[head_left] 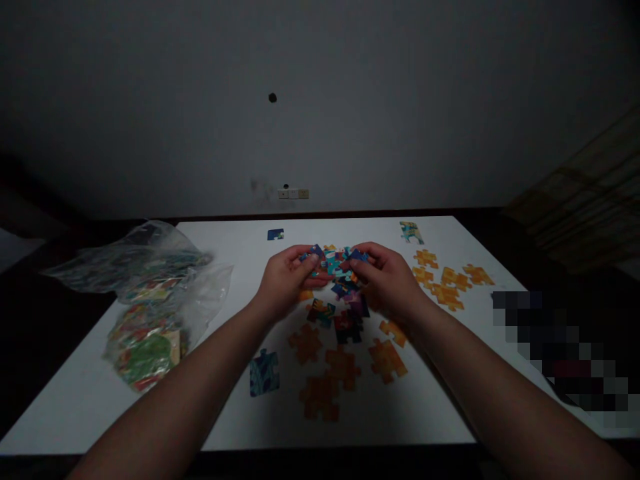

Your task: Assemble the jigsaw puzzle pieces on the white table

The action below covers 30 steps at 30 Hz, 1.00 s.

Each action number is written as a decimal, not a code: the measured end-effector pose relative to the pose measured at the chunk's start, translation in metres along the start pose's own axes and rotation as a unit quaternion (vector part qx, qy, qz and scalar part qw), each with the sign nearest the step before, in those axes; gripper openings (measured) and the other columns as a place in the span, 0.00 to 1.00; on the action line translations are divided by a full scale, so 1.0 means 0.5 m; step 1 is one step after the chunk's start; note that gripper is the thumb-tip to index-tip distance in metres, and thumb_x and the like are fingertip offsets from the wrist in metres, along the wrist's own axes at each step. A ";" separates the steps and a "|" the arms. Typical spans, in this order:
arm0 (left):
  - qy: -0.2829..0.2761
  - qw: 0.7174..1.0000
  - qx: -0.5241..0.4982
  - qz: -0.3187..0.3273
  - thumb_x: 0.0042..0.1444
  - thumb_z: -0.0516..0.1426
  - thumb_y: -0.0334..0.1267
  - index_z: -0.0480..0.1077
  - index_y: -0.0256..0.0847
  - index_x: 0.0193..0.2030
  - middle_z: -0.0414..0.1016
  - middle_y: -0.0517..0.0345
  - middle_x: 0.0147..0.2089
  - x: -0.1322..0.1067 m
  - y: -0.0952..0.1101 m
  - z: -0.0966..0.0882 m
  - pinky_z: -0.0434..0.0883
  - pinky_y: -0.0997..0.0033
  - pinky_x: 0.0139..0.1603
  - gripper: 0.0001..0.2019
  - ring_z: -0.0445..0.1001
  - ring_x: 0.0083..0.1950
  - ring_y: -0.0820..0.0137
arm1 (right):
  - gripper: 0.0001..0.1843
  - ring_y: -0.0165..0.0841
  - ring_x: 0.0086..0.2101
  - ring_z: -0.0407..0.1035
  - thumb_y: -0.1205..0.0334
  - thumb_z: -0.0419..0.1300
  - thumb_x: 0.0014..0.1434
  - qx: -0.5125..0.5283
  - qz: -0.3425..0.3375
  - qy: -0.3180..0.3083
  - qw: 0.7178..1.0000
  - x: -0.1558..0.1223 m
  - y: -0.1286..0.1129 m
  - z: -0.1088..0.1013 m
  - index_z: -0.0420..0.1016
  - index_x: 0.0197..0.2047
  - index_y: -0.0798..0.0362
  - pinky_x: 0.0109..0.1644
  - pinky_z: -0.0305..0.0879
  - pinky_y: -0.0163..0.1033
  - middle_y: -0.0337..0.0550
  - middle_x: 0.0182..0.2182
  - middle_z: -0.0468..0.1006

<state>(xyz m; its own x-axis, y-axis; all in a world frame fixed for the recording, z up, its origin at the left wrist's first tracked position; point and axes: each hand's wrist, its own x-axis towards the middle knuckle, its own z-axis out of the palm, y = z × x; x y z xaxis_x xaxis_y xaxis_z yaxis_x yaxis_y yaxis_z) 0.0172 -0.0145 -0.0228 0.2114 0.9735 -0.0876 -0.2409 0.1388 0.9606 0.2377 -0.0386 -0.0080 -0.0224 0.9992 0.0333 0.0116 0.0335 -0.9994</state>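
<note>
Both my hands meet over the middle of a white table (350, 413). My left hand (283, 280) pinches a blue jigsaw piece (315, 253) between thumb and fingers. My right hand (387, 280) pinches another blue piece (357, 255) close to it. Between and below the hands lies a joined cluster of coloured puzzle pieces (340, 293), blue, teal and purple. Several loose pieces lie face down, showing orange backs (345, 367), in front of the cluster.
More orange-backed pieces (447, 280) lie scattered at the right. Single face-up pieces lie at the far edge (275, 234), (411, 231) and near my left forearm (264, 373). Clear plastic bags of colourful puzzle pieces (145, 313) sit at the left. The room is dim.
</note>
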 end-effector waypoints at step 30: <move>0.018 0.999 -0.011 0.031 0.44 0.82 0.36 0.83 0.37 0.57 0.91 0.47 0.48 0.005 0.013 -0.010 0.86 0.68 0.43 0.31 0.89 0.42 0.64 | 0.27 0.35 0.27 0.81 0.44 0.80 0.52 0.079 0.054 0.001 0.995 -0.005 0.015 0.006 0.75 0.47 0.46 0.31 0.77 0.38 0.38 0.37 0.89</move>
<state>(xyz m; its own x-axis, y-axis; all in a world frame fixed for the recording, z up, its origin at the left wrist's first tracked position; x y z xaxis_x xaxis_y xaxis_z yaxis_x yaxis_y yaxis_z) 0.0117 -0.0104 -0.0181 0.1618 0.9861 -0.0376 -0.2738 0.0814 0.9583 0.2350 -0.0410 -0.0158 -0.0269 0.9968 -0.0754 -0.1437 -0.0785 -0.9865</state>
